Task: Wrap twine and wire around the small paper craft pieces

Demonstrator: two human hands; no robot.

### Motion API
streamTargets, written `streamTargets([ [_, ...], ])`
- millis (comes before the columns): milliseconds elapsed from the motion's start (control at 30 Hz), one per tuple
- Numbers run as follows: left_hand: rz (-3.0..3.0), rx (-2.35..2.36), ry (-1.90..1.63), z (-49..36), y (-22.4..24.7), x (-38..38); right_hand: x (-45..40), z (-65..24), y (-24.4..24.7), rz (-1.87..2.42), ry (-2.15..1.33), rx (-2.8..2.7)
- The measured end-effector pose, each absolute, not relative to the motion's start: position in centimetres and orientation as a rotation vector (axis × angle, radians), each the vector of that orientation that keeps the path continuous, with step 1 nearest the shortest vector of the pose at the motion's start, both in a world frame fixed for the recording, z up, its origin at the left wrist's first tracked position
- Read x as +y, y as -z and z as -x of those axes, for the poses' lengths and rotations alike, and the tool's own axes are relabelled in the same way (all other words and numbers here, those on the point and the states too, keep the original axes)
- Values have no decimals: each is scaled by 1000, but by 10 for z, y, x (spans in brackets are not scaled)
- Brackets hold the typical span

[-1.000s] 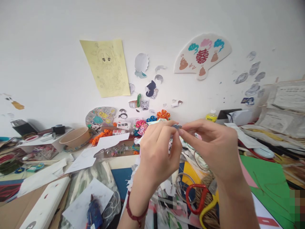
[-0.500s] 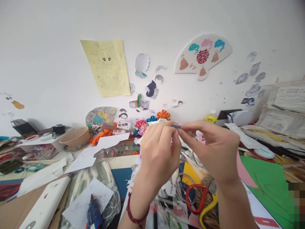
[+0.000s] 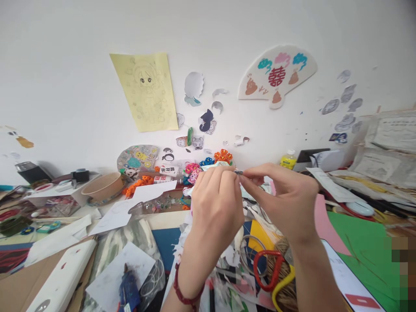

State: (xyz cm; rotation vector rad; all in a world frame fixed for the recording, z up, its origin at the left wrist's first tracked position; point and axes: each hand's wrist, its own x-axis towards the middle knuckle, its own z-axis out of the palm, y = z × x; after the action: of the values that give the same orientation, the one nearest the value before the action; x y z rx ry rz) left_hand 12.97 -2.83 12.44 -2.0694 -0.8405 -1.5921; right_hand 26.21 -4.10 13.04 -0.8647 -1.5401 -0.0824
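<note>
Head view: mid-frame, your curled left hand [image 3: 217, 203] and pinching right hand [image 3: 284, 199] hold a small grey-blue piece [image 3: 238, 172]; red scissor handle [image 3: 277, 273] below, white wall [image 3: 208, 30] above.

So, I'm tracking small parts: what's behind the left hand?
Beyond the left hand, pink flowers and orange flowers show. A small blue-grey piece peeks out beside that hand, at the fingertips of the right hand. Anything directly behind the palm is covered.

craft corner: scissors [image 3: 277, 272], twine [image 3: 288, 299], probably glue gun [image 3: 129, 290]
</note>
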Motion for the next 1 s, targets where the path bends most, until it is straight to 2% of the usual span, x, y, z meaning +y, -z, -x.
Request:
streamTargets([
  [267,1879,-949,1536,-132,-126,-29,-47,-257,-132,930,369,-1501],
  [567,1980,-894,1610,-130,-121,-29,-45,-251,-129,804,642,-1566],
  [833,2161,-1070,1718,-128,-128,-35,-47,-250,-130,918,340,-1446],
  [1000,2327,-975,1969,-126,-130,-35,-47,-254,-132,926,12,-1338],
])
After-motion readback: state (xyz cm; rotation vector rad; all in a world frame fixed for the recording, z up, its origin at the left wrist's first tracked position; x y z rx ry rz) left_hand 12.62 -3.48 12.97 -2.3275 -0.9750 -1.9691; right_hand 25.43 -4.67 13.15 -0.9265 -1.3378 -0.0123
